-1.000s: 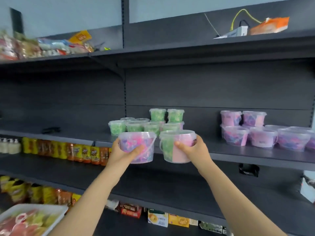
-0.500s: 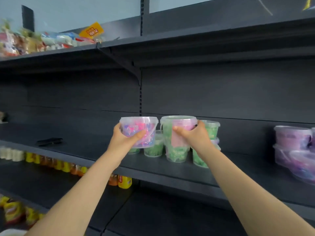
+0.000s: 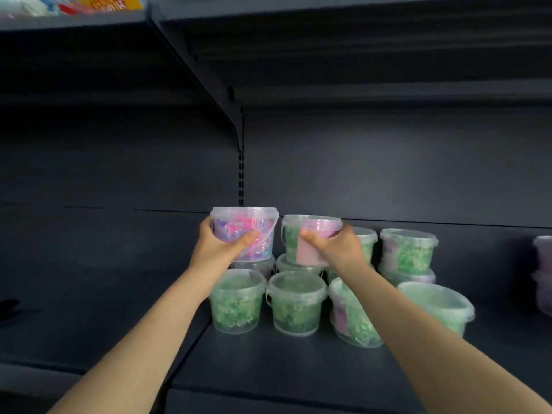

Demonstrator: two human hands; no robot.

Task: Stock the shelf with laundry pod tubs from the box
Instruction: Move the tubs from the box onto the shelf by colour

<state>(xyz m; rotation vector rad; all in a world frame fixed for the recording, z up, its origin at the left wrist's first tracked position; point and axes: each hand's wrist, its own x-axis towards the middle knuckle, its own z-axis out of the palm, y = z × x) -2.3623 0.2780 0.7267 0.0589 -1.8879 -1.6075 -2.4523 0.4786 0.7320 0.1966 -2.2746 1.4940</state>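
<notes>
Both hands loaded, one tub each, placement pending.
Pink-blue tub [image 3: 254, 222] is gripped by the left hand [image 3: 221, 249] and pink-green tub [image 3: 310, 255] by the right hand [image 3: 337, 249], fingers wrapped round the walls. Both are held upright directly over the back-row tubs [image 3: 298, 264]; contact can't be told. A straight drop is judged next. The front row [image 3: 295, 306] stands nearer on the shelf [image 3: 268, 369], with the right stack [image 3: 409, 252] close beside. Box not in view.
</notes>
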